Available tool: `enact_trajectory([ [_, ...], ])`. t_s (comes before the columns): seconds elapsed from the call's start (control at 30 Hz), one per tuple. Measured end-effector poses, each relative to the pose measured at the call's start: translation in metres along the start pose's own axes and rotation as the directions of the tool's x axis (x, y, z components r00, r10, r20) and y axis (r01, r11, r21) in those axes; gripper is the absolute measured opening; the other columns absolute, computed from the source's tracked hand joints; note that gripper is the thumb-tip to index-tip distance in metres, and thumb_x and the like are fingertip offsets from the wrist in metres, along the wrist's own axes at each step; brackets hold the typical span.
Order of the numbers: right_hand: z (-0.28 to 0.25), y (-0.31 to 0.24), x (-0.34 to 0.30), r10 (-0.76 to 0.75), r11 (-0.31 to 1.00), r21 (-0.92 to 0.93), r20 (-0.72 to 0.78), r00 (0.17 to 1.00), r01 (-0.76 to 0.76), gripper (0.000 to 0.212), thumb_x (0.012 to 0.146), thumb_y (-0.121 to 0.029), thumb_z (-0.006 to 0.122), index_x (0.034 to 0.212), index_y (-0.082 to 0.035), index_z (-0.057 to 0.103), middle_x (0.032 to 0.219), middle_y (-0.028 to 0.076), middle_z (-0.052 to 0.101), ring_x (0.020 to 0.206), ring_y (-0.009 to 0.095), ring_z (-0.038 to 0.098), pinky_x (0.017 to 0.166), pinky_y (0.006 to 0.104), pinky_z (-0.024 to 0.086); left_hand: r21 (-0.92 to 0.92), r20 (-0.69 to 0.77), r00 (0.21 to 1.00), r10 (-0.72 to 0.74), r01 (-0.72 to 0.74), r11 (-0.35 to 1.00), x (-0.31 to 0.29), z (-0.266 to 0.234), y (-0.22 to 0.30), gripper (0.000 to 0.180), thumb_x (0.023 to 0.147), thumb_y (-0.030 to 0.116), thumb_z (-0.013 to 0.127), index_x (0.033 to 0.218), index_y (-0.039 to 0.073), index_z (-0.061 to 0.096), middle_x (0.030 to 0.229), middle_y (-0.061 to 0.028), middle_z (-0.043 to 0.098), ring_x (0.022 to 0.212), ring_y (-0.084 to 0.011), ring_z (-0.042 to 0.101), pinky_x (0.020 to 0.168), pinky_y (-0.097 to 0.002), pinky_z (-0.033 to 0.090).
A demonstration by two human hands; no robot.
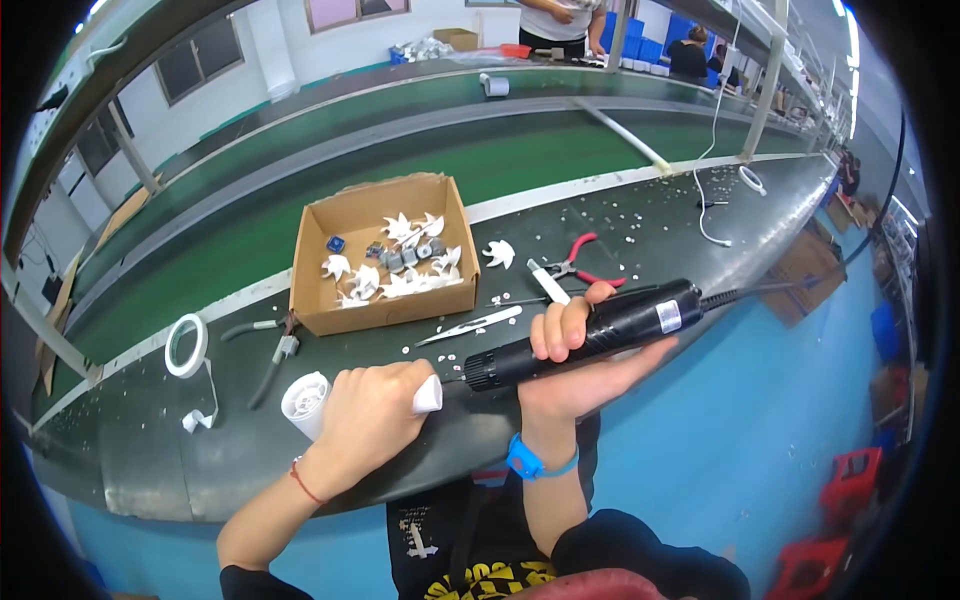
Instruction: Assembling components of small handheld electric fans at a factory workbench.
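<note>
My left hand (372, 412) is closed around a white plastic housing (306, 400). Its round, slotted end shows left of my fist, and a white stub sticks out on the right. In my right hand (570, 375) lies a black corded electric screwdriver (640, 320), with fingers curled over its top and the palm beneath. The screwdriver tilts down to the left, its thin bit reaching the white stub; whether it sits in a screw cannot be made out. Just beyond the hands lie white tweezers (475, 325) and red-handled pliers (580, 268).
A cardboard box (385, 318) holds white fan blades and small grey motors. One loose fan blade (498, 253) lies beside it. On the left are a roll of white tape (186, 346) and grey cable pieces (270, 372). Behind runs a green conveyor belt (400, 145); another person (560, 25) stands beyond.
</note>
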State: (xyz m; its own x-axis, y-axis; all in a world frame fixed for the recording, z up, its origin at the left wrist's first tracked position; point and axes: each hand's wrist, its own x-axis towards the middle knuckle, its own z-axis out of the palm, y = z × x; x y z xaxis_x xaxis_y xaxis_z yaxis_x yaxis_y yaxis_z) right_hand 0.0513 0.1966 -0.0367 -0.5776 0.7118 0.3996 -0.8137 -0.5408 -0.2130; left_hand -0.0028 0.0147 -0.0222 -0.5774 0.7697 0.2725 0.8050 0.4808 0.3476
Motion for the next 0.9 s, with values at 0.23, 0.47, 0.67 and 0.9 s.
enact_trajectory([
  [0.23,-0.003,-0.023,0.014,-0.081,0.996,-0.023,-0.003,0.997,0.081,0.071,0.086,-0.069,0.048,0.104,0.000,0.053,0.066,0.000,0.043,0.053,0.011,0.039,0.048,0.0251,0.032,0.095,-0.140,0.985,0.105,-0.092,0.991,0.014,0.007,-0.006,0.024,0.077,0.025,0.075,0.089,0.008,0.063,0.079,-0.0113,0.065,0.071,-0.0328,0.064,0.059,-0.0424,0.049],
  [0.47,0.002,-0.014,0.014,0.099,0.916,0.366,0.191,0.977,-0.164,0.052,0.091,-0.046,0.055,0.111,0.002,0.052,0.069,-0.001,0.050,0.057,0.009,0.046,0.053,0.0236,0.042,0.030,-0.289,0.951,0.108,-0.103,0.994,0.013,0.006,-0.009,0.038,0.071,0.029,0.084,0.087,0.007,0.058,0.069,-0.0071,0.058,0.059,-0.0266,0.059,0.052,-0.0342,0.044],
  [0.67,0.006,-0.009,0.005,0.112,0.935,0.331,0.067,0.991,-0.128,0.029,0.090,-0.028,0.058,0.101,-0.002,0.050,0.061,-0.003,0.046,0.051,0.008,0.047,0.051,0.0218,0.043,0.022,-0.276,0.956,0.102,-0.099,0.995,0.005,0.006,-0.005,0.033,0.070,0.020,0.084,0.086,0.006,0.059,0.068,-0.0071,0.058,0.059,-0.0258,0.058,0.052,-0.0332,0.043],
  [0.9,0.006,-0.006,0.005,0.094,0.921,0.373,0.076,0.993,-0.115,0.028,0.089,-0.028,0.059,0.098,-0.002,0.051,0.061,-0.003,0.047,0.051,0.008,0.048,0.050,0.0218,0.044,0.101,-0.273,0.953,0.134,-0.110,0.989,0.003,0.006,-0.008,0.038,0.073,0.033,0.081,0.080,0.007,0.055,0.065,-0.0065,0.055,0.058,-0.0266,0.060,0.049,-0.0355,0.045],
])
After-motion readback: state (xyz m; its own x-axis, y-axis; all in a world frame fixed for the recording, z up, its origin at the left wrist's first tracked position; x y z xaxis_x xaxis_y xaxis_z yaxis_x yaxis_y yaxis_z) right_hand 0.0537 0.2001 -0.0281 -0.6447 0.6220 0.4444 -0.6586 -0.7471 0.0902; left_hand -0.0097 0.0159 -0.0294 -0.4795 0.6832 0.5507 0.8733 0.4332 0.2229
